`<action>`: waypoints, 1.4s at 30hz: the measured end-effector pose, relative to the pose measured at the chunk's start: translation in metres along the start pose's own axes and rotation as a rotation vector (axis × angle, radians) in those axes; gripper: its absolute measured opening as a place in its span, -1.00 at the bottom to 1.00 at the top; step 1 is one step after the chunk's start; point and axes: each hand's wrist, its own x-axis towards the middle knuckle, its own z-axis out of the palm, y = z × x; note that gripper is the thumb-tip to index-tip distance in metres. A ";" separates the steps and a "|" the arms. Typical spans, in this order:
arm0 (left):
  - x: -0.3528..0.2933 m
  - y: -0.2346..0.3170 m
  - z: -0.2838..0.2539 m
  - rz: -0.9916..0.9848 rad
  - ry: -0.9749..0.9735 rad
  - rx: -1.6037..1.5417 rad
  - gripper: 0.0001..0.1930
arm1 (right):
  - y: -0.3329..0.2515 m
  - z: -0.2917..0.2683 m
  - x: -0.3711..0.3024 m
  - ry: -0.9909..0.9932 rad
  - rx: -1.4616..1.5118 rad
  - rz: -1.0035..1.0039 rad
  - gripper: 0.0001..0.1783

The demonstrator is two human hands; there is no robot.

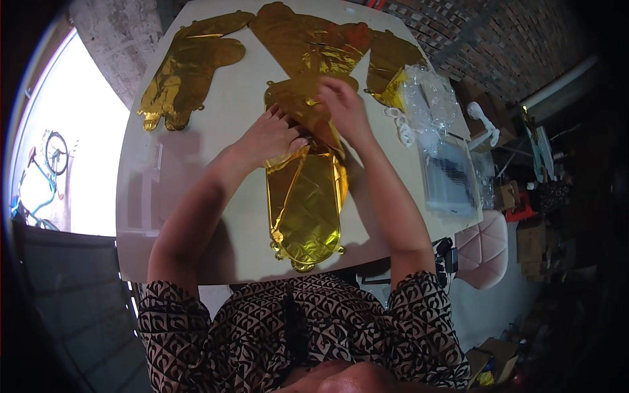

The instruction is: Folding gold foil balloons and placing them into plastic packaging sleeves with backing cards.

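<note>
A flat, shiny gold foil balloon (pixel 304 209) lies lengthwise on the table before me, its rounded, tabbed end near the front edge. My left hand (pixel 274 136) rests on its upper part with fingers spread over the foil. Just above the folded or overlapping foil, my right hand (pixel 343 108) is raised, fingers loosely bent and apart, with nothing visible in them. Beyond my hands stretches another wide gold foil piece (pixel 295 42). To the left lies a further gold foil balloon (pixel 190 69); a smaller gold foil piece (pixel 386 62) is at the far right.
On the table's right side are crumpled clear plastic wrap (pixel 429 98), white rings (pixel 404 131) and clear plastic bags (pixel 451 177). A white handheld device (pixel 485 121) stands by the right edge. A pink padded chair (pixel 483 249) is beside the white table (pixel 164 216).
</note>
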 end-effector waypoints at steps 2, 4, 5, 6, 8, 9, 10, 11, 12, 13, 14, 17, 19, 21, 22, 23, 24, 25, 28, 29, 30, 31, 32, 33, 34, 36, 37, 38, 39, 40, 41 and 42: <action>-0.004 -0.003 0.006 0.004 0.049 0.038 -0.62 | 0.005 -0.022 -0.025 0.035 -0.429 -0.110 -0.36; -0.001 -0.002 0.005 0.013 0.059 0.016 -0.62 | 0.014 -0.042 -0.055 0.077 -0.863 -0.231 -0.40; -0.002 -0.002 0.003 0.032 0.061 0.002 -0.62 | 0.027 -0.049 -0.068 0.035 -1.077 -0.235 -0.40; -0.002 -0.002 0.002 0.024 0.063 -0.007 -0.62 | 0.033 -0.051 -0.077 -0.005 -1.293 -0.233 -0.40; -0.001 -0.003 0.001 0.076 0.090 -0.031 -0.63 | 0.041 -0.051 -0.084 -0.048 -1.283 -0.192 -0.38; -0.001 -0.001 0.001 0.078 0.088 -0.038 -0.63 | 0.043 -0.049 -0.087 -0.078 -1.269 -0.154 -0.36; 0.000 0.001 0.001 0.036 0.048 -0.002 -0.63 | 0.048 -0.046 -0.085 -0.051 -1.306 -0.157 -0.33; 0.000 0.001 0.001 -0.010 0.007 0.040 -0.63 | 0.044 -0.037 -0.082 -0.051 -1.303 -0.154 -0.33; -0.003 -0.002 0.005 -0.014 0.003 0.045 -0.63 | 0.034 -0.023 -0.078 -0.094 -1.282 -0.106 -0.33; -0.007 -0.005 0.009 0.001 0.086 0.048 -0.63 | 0.029 -0.011 -0.073 -0.137 -1.260 -0.059 -0.32; -0.006 -0.004 0.008 0.022 0.174 0.048 -0.63 | 0.027 -0.003 -0.070 -0.091 -1.235 -0.125 -0.30; -0.008 -0.003 -0.002 0.004 0.025 0.049 -0.64 | 0.006 0.003 -0.050 -0.030 -1.014 0.060 -0.31; 0.001 0.006 -0.012 0.035 -0.002 0.077 -0.64 | 0.032 -0.022 -0.029 0.171 -0.925 -0.045 -0.29; -0.001 0.008 -0.015 0.046 -0.041 0.113 -0.64 | 0.035 -0.030 -0.004 0.425 -0.904 0.029 -0.25; -0.001 0.010 -0.015 0.029 -0.011 0.093 -0.65 | 0.037 -0.036 0.007 0.430 -0.906 0.027 -0.25; 0.001 0.011 -0.014 0.014 0.020 0.071 -0.66 | 0.045 -0.043 0.017 0.438 -0.862 0.034 -0.23; 0.001 0.010 -0.013 0.014 0.024 0.074 -0.66 | 0.047 -0.045 0.023 0.442 -0.817 0.036 -0.20; 0.002 0.009 -0.011 0.020 0.034 0.068 -0.66 | 0.049 -0.047 0.027 0.444 -0.819 0.031 -0.20; -0.002 0.002 0.002 0.030 0.114 0.092 -0.65 | 0.042 -0.031 0.036 0.530 -0.684 0.087 -0.28; -0.005 -0.001 0.007 0.043 0.176 0.113 -0.65 | 0.033 -0.019 0.033 0.493 -0.575 0.040 -0.34; -0.003 0.001 0.001 0.041 0.177 0.108 -0.65 | 0.027 -0.015 0.028 0.470 -0.472 -0.002 -0.41; 0.000 0.001 -0.006 0.047 0.026 0.063 -0.64 | 0.027 -0.011 0.029 0.467 -0.477 0.001 -0.41; 0.000 0.000 -0.011 0.057 -0.126 0.018 -0.63 | 0.028 -0.004 0.032 0.214 -0.186 -0.067 -0.45; -0.001 0.001 -0.008 0.056 -0.125 0.012 -0.63 | 0.029 0.000 0.032 -0.040 0.105 -0.131 -0.49; -0.003 0.001 -0.003 0.027 -0.057 0.016 -0.63 | 0.028 -0.004 0.027 -0.041 0.101 -0.127 -0.49; -0.005 -0.002 0.000 -0.024 0.018 0.026 -0.63 | 0.027 -0.024 0.016 0.087 -0.382 -0.269 -0.48; -0.005 -0.002 0.000 0.011 0.028 0.031 -0.63 | 0.028 -0.033 0.010 0.148 -0.623 -0.344 -0.46; -0.001 -0.001 0.002 0.052 0.041 0.032 -0.63 | 0.034 -0.045 0.001 0.138 -0.630 -0.349 -0.46; 0.002 -0.001 0.005 0.046 0.051 0.027 -0.63 | 0.045 -0.059 -0.011 0.114 -0.881 -0.294 -0.44; 0.002 -0.002 0.006 0.040 0.061 0.024 -0.62 | 0.050 -0.064 -0.018 0.086 -1.126 -0.238 -0.41; 0.001 -0.002 0.007 0.038 0.067 0.019 -0.61 | 0.048 -0.058 -0.021 0.078 -1.129 -0.239 -0.41; -0.002 -0.002 0.007 0.032 0.068 0.017 -0.61 | 0.049 -0.049 -0.023 -0.007 -1.106 -0.203 -0.35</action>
